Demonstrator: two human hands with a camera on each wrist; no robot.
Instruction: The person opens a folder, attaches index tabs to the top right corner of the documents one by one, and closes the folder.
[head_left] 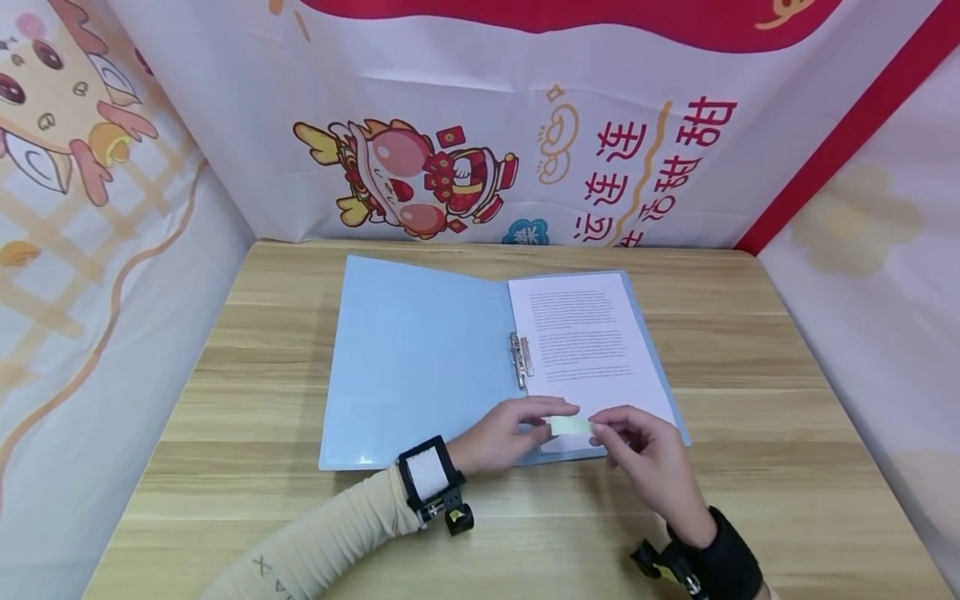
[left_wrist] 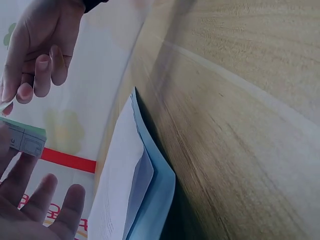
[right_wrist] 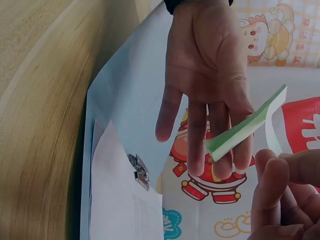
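Green note pad (head_left: 570,426) – long axis approx. L–R; L hand (head_left: 510,432) pinches it, other fingers extended – R hand (head_left: 651,458) pinches curled strip (right_wrist: 271,131).

Bright head view, dimmer and hazier wrist views

A pale wood-grain table (head_left: 757,392) lies beneath the right grip (head_left: 648,454), a red-and-white printed cloth wall (head_left: 465,71) beyond it, a white cartoon-printed cloth wall (head_left: 86,258) leftward, a white faintly flowered cloth wall (head_left: 862,308) rightward.
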